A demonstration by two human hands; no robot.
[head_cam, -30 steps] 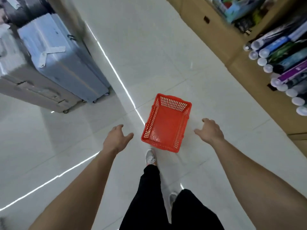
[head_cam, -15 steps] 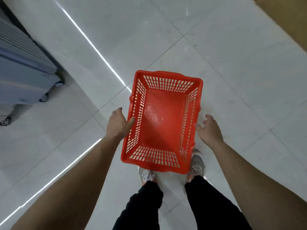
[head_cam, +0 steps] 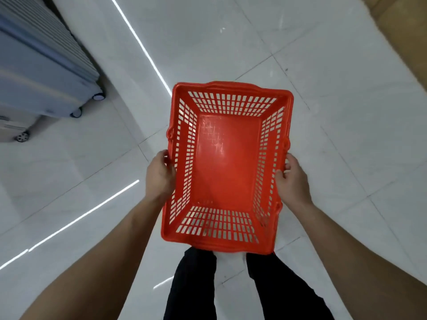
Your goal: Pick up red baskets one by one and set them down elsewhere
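1. Red plastic shopping basket [head_cam: 227,162] is sitting w/ its opening facing up toward the head cam, long sides running away from the person, held betw. both hands over the white tiled floor [head_cam: 323,112]; whether its base is touching the floor can't be told.
2. Left hand [head_cam: 160,175] is gripping the basket's left long rim, approx. mid-length; thumb is lying along the rim's outer edge, other fingers are curling under & out of sight.
3. Right hand [head_cam: 292,179] is gripping the right long rim opposite the left hand; thumb is pressing on the slotted wall just inside the rim, fingers are wrapping round the outside.
4. Basket inside is showing only its bare red bottom & slotted walls.
5. Person's legs in black trousers [head_cam: 196,285] are standing just below the basket's near short edge.
6. Light blue ribbed suitcase [head_cam: 41,72] on wheels is standing on the floor at the upper left, well apart from the basket; a second grey case [head_cam: 13,128] is just beside it at the left edge.
7. Tan wood-coloured surface [head_cam: 402,21] is filling the top right corner.
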